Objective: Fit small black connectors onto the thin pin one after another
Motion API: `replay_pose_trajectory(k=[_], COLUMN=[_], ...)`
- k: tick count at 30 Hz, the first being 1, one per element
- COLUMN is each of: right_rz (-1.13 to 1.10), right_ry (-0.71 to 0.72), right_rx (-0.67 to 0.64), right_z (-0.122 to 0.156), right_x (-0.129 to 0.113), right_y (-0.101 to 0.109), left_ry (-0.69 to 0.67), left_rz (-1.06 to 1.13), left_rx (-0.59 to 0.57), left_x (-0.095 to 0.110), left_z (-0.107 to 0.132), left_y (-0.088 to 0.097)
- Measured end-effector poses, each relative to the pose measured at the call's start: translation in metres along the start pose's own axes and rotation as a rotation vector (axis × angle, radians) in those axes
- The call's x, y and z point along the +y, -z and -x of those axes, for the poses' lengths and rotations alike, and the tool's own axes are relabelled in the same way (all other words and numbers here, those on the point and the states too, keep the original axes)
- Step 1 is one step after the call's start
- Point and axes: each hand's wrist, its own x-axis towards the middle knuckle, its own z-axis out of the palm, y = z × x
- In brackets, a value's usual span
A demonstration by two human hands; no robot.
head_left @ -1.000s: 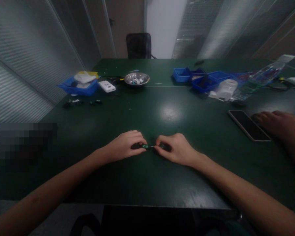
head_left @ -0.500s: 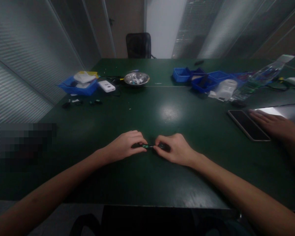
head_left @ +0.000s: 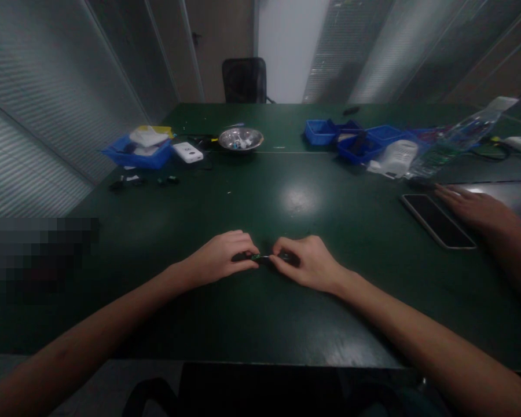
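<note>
Low over the green table (head_left: 260, 324), my left hand (head_left: 226, 255) pinches a small dark piece with a green circuit board (head_left: 255, 256) at its end. Facing it, my right hand (head_left: 310, 262) has thumb and forefinger closed on a small dark part (head_left: 287, 255). A thin, light, metallic-looking bit bridges the short gap between the two sets of fingertips. Fingers hide most of both pieces, so their exact kind does not show.
At right, a co-worker's hand (head_left: 481, 208) lies beside a phone (head_left: 438, 221). Farther back are blue bins (head_left: 320, 133), a plastic bottle (head_left: 464, 136), a metal bowl (head_left: 241, 148), a white power bank (head_left: 188, 152) and a blue tray (head_left: 150, 160). Small dark parts (head_left: 168, 180) lie at left.
The co-worker's hand has shifted slightly up and left beyond the phone. My hands stay nearly in place, with slightly less of the green board showing at my left fingertips.
</note>
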Motion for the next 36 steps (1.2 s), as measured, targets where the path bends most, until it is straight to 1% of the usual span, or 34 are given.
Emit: replay_pose_trajectory(k=[10,20,26,36], right_rz=[0.005,0.047,0.059,0.044], right_ry=[0.009,0.058,0.038,0.033], right_rx=[0.005,0.0,0.005,0.013], right_z=[-0.001,-0.004,-0.004,-0.003], right_x=[-0.004,-0.01,-0.011,-0.009], right_y=[-0.003,-0.007,-0.007,-0.008], left_ry=[-0.002,0.009,0.012,0.01], left_rz=[0.0,-0.006,-0.003,-0.013], left_rx=[-0.002,-0.01,-0.012,-0.055], left_x=[0.0,0.001,0.002,0.002], left_z=[-0.001,-0.003,-0.003,-0.003], left_y=[-0.001,-0.001,-0.001,0.004])
